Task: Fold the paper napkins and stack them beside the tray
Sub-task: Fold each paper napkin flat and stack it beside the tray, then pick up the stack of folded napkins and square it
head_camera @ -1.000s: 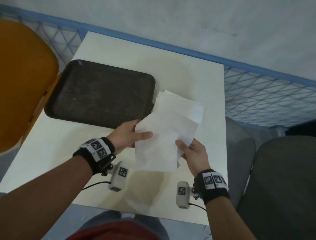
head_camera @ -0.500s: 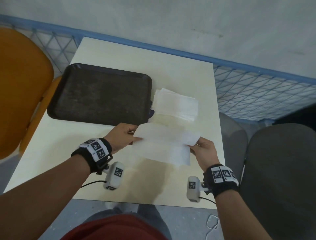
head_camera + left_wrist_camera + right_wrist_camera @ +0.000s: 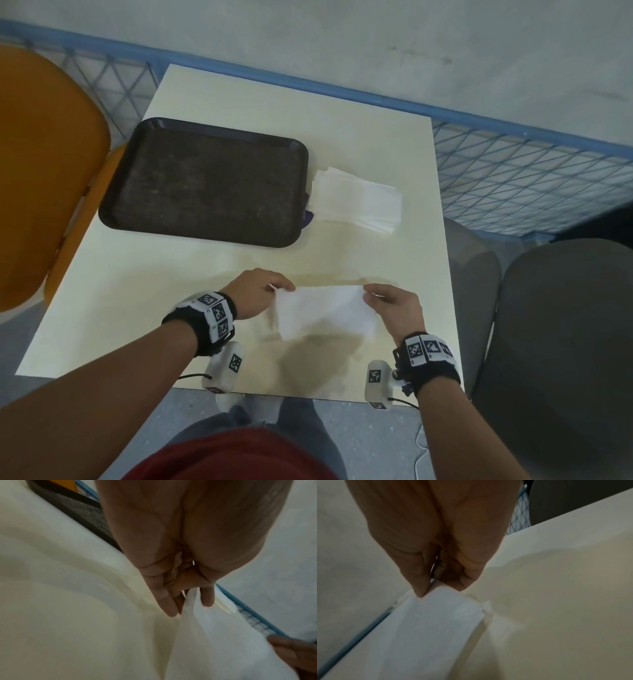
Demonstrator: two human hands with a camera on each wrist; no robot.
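Note:
A white paper napkin (image 3: 323, 313), folded into a wide strip, is held just over the near part of the cream table (image 3: 171, 281). My left hand (image 3: 260, 291) pinches its left end, and the left wrist view shows the fingertips (image 3: 171, 609) closed on the napkin (image 3: 214, 649). My right hand (image 3: 390, 303) pinches the right end, with the thumb and fingers (image 3: 419, 588) clamped on the napkin (image 3: 428, 628). A stack of folded napkins (image 3: 356, 202) lies on the table just right of the dark brown tray (image 3: 205, 181).
An orange chair (image 3: 44, 171) stands at the table's left and grey seats (image 3: 565, 342) at its right. A blue-framed mesh barrier (image 3: 513, 178) runs behind the table. A small purple object (image 3: 307, 216) peeks out between tray and stack.
The napkin went from hanging upright to a folded horizontal strip. Both hands lowered it toward the near table edge and moved apart to its ends.

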